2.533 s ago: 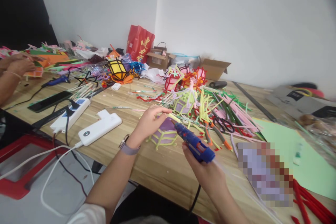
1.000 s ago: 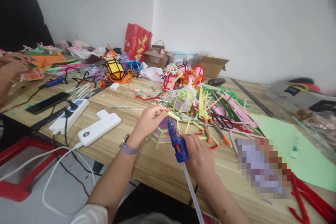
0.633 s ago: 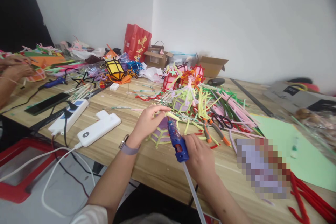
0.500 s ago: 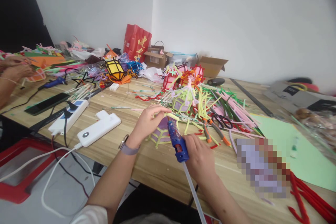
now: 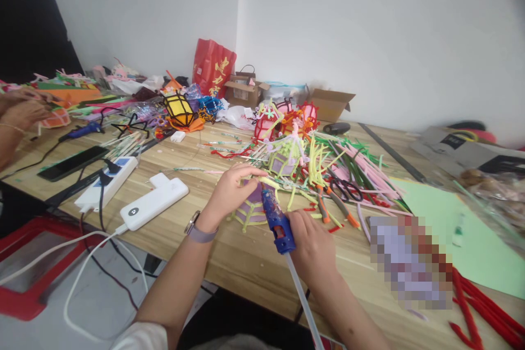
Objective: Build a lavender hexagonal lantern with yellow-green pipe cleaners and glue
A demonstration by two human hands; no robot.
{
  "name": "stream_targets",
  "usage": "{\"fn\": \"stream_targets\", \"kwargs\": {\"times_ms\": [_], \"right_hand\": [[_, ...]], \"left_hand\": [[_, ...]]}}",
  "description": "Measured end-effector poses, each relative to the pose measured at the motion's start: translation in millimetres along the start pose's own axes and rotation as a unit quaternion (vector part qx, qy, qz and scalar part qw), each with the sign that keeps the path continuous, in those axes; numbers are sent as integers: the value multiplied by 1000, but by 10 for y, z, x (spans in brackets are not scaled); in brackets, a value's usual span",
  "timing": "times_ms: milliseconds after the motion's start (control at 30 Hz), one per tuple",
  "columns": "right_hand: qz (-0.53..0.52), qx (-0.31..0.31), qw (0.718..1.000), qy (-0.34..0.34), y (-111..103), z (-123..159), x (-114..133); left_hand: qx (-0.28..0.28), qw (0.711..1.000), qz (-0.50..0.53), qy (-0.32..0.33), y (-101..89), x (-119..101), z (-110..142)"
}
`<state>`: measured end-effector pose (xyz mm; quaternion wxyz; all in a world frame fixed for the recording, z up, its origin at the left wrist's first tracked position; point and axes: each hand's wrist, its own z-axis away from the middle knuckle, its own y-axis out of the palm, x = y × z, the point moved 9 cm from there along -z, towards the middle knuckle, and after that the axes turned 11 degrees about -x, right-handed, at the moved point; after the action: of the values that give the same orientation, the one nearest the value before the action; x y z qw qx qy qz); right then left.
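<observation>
A small purple lantern (image 5: 251, 209) edged in yellow-green pipe cleaner sits on the wooden table (image 5: 246, 262). My left hand (image 5: 232, 188) rests over its top, fingers pinched on a yellow-green pipe cleaner strip (image 5: 270, 181) at the upper rim. My right hand (image 5: 314, 249) grips a blue hot glue gun (image 5: 276, 217), its nozzle pressed at the lantern's top beside my left fingertips. A clear glue stick (image 5: 301, 298) sticks out of the gun's back.
A heap of coloured pipe cleaners (image 5: 348, 167) with scissors (image 5: 346, 190) and orange-handled pliers (image 5: 324, 205) lies right of the lantern. A white power bank (image 5: 153, 202), power strip (image 5: 104, 183) and phone (image 5: 71, 161) sit left. Another person's hands (image 5: 18, 112) work far left. Green paper (image 5: 463, 235) lies right.
My right hand swung the glue gun from pointing sideways to nozzle-down on the lantern's top. In the last second both hands have stayed almost still.
</observation>
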<state>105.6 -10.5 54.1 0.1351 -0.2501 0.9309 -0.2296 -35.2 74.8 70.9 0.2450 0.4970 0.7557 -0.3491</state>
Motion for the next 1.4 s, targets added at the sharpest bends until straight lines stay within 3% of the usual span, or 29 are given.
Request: {"fn": "stream_targets", "kwargs": {"times_ms": [1033, 1400], "right_hand": [[8, -12, 1000, -7, -54, -10, -17], [-8, 2, 1000, 20, 7, 55, -57]], "left_hand": [[-2, 1000, -1, -9, 21, 24, -9], [-2, 1000, -6, -11, 23, 21, -16]]}}
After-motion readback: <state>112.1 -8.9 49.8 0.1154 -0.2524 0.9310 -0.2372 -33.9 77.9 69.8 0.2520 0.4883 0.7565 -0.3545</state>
